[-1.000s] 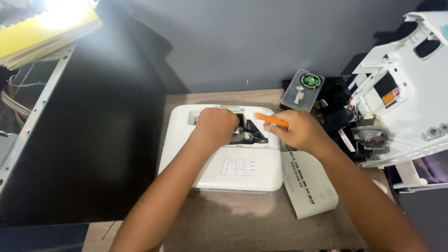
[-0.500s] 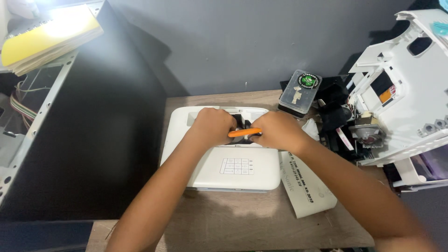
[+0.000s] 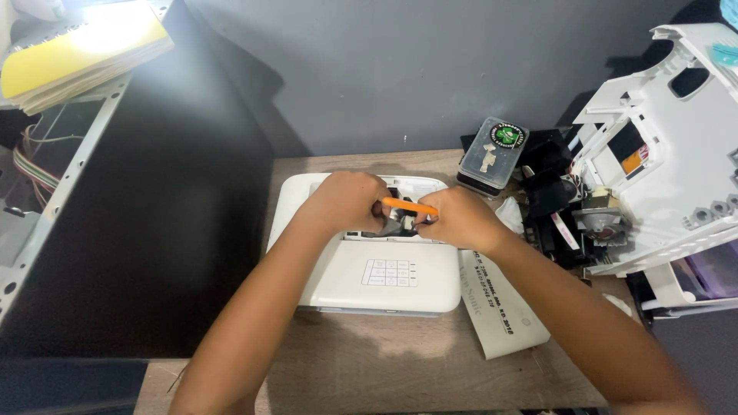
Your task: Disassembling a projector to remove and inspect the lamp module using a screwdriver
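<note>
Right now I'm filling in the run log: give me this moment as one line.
left hand: on white printer, at its open top | right hand: holds orange tool level over opening | wooden table | clear box behind

You have two hands in view, your left hand (image 3: 350, 201) and your right hand (image 3: 453, 219), over one white printer (image 3: 369, 269). One orange-handled tool (image 3: 409, 206) lies between them. You see one wooden table (image 3: 400, 361), one clear plastic box (image 3: 492, 154) with a round green sticker, one white paper sheet (image 3: 500, 307), one dismantled white printer housing (image 3: 676, 154) and one yellow-topped stack of papers (image 3: 77, 54).
</note>
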